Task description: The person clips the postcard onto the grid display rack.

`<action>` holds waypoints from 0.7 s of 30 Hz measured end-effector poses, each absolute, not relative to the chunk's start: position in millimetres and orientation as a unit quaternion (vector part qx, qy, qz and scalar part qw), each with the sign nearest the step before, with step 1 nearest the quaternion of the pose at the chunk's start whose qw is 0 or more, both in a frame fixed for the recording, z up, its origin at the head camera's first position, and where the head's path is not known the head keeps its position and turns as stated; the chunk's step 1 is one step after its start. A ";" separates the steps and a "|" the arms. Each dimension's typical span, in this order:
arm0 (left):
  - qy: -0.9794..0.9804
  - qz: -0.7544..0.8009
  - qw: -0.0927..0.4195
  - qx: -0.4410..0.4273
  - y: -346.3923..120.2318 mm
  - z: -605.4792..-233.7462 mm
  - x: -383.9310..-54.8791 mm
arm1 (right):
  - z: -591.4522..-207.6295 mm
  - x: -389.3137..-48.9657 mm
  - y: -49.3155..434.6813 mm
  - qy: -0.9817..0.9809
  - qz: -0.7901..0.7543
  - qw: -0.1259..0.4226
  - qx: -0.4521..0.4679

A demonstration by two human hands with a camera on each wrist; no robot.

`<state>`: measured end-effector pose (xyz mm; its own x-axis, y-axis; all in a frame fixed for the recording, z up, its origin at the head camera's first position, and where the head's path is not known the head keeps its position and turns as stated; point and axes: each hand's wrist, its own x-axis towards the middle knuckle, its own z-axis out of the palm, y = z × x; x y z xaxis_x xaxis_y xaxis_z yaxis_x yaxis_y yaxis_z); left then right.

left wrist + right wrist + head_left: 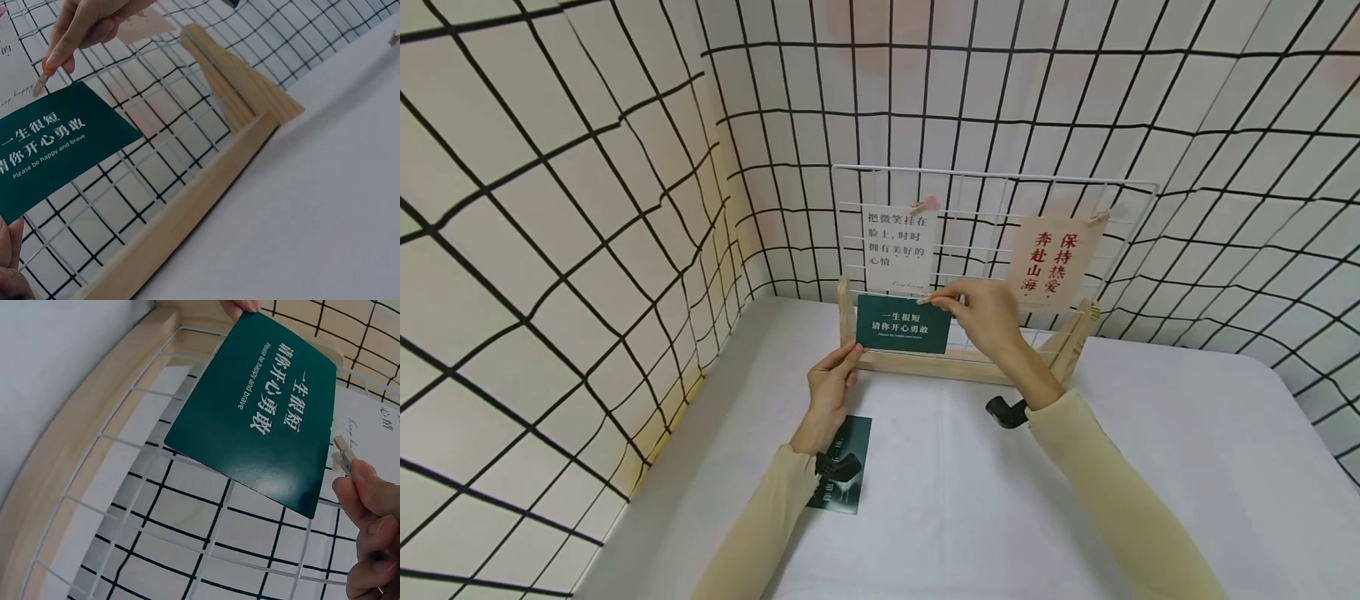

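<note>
Landmark: wooden-framed wire grid stand [970, 362] on the white table [1150, 467]. Nearest the person, well in front of the stand's left end, a second green card [850, 450] lies flat, partly under the left sleeve. Left hand [831, 385] pinches the lower left corner of the green card [902, 323], holding it flat against the grid's lower left, probably to steady it for clipping. Right hand [981, 310] pinches a small wooden clip [934, 297] at the card's top right edge, against the wire; whether the clip bites yet, cannot tell. Higher on the grid, a white card [898, 247] and a peach card [1052, 262] hang from clips.
</note>
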<state>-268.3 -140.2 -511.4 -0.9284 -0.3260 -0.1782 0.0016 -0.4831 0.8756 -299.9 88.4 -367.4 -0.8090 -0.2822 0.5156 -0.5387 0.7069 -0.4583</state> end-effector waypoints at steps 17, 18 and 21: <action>-0.505 -0.840 0.111 0.163 -133.9 -511.1 -268.3 | -366.7 -305.2 78.2 -0.917 0.265 0.200 0.223; -0.506 -0.839 0.113 0.164 -133.8 -511.4 -268.6 | -366.6 -305.4 77.6 -0.917 0.266 0.199 0.223; -0.507 -0.838 0.118 0.165 -133.3 -511.9 -269.6 | -365.6 -305.2 75.5 -0.917 0.267 0.196 0.223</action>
<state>-269.6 -133.3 -511.9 -0.9175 -0.3656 -0.1569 0.0310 -0.4589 0.8879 -305.2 75.5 -365.6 -0.8237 -0.3035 0.4791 -0.5133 0.7581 -0.4022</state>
